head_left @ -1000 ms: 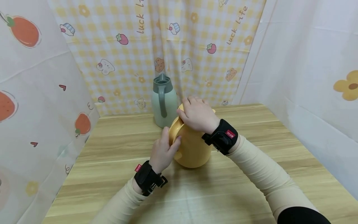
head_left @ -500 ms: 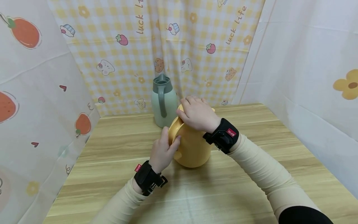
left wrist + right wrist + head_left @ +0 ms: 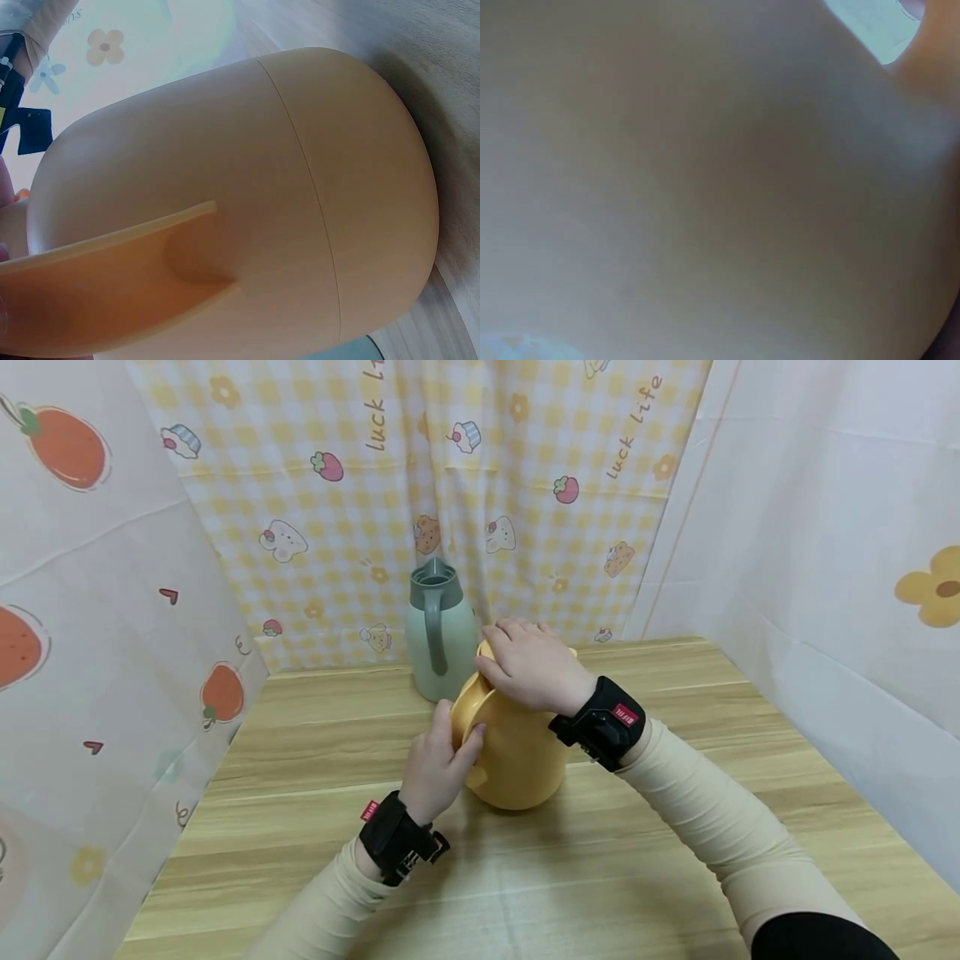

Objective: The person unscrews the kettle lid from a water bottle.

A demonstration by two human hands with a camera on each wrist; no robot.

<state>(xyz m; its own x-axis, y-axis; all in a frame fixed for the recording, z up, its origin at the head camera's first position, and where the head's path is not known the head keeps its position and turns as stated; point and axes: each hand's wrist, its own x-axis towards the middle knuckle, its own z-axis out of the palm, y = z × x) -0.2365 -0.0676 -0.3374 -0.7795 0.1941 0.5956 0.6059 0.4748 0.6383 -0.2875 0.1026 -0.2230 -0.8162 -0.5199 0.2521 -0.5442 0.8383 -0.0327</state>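
Note:
A yellow thermos jug [image 3: 521,764] stands upright on the wooden table in the head view. My left hand [image 3: 435,770] grips its broad handle [image 3: 469,700], thumb on the near side. Over the jug's top lies my right hand [image 3: 536,667], its fingers bent over the lid and hiding most of it. In the left wrist view the smooth jug body [image 3: 225,142] fills the middle, with the handle [image 3: 112,289] reaching to the left edge. The blurred jug wall [image 3: 705,187] takes up nearly all of the right wrist view.
Close behind the yellow jug stands a pale green thermos jug [image 3: 446,643] with a grey-green collar and handle. The wooden table [image 3: 315,752] is bounded by a yellow checked curtain [image 3: 337,527] at the back and white printed sheets at both sides.
My right wrist has shifted slightly to the right, with the hand still on the jug's top. My left hand and both jugs have stayed in place.

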